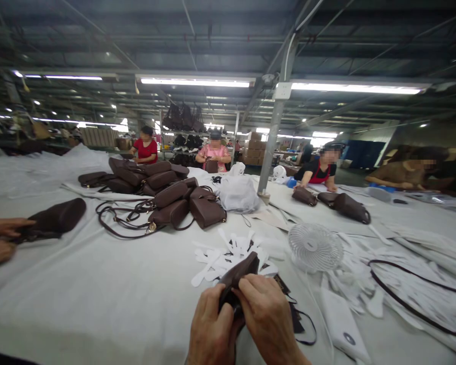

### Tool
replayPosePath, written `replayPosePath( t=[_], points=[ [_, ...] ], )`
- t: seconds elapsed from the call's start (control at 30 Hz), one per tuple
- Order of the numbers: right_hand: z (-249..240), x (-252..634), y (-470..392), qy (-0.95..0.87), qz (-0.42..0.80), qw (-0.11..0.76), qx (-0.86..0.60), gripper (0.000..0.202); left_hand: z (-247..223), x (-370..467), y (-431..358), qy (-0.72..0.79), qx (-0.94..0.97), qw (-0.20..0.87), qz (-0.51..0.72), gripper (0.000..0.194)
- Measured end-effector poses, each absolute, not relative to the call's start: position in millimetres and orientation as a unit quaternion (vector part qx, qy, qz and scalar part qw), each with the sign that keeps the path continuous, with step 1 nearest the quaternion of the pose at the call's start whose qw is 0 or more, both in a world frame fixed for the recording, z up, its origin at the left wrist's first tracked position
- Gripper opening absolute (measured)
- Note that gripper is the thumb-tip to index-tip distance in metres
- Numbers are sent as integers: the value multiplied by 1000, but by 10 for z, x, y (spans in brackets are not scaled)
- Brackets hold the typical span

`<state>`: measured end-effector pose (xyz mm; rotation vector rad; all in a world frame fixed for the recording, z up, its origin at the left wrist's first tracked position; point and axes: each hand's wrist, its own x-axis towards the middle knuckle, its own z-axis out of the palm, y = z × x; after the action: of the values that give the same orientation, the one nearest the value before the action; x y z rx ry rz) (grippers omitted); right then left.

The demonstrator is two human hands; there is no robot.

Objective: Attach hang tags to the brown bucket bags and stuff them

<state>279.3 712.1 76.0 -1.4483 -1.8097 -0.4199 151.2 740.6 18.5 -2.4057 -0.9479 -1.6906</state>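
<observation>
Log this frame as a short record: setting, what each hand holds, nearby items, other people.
setting: large workshop, long table covered in white cloth
left hand: gripping the lower part of a small brown pouch
right hand: pinching the same pouch from the right
near hands: white paper cutouts, small white fan, white power bank, dark strap
farther on table: pile of brown bags, white plastic bag
other people: a co-worker's hands on a brown bag at left; four seated workers at the far side
</observation>
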Motion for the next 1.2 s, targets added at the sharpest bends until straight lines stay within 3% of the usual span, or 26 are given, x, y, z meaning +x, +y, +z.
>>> replayPosePath(
  t=[0.1, 0.27, 0.37, 0.5, 0.6, 0.73, 0.87, 0.93, 1.07, 1.2],
  points=[
    [787, 2743, 7141, -684, -106, 406, -597, 27, 268, 1486, 7385, -312, -784, 19, -536, 15],
    [950, 2771, 7166, -591, 311, 472, -576, 28, 371, 1517, 7327, -317, -790, -8, -524, 13],
    [1019, 2784, 7180, -561, 446, 471, -515, 33, 336, 1519, 7339, -318, -786, -19, -530, 17],
    [1018, 2746, 7158, -643, 269, 428, -575, 29, 271, 1398, 7393, -318, -774, -82, -541, 18],
    [989, 2747, 7108, -727, 146, 375, -556, 26, 267, 1283, 7435, -322, -755, -135, -555, 33],
    [958, 2901, 7063, -753, 217, 385, -487, 22, 322, 1231, 7458, -320, -775, -211, -502, 31],
    [927, 3139, 7108, -654, 205, 466, -560, 25, 358, 1286, 7438, -322, -779, -233, -485, 22],
    [921, 3219, 7141, -646, 196, 434, -597, 28, 364, 1337, 7416, -320, -782, -223, -487, 21],
    [962, 3290, 7183, -650, 289, 349, -610, 26, 385, 1434, 7384, -303, -782, -203, -505, 20],
    [1059, 3331, 7249, -733, 173, 318, -576, 23, 390, 1440, 7431, -288, -788, -203, -506, 17]
  ],
)
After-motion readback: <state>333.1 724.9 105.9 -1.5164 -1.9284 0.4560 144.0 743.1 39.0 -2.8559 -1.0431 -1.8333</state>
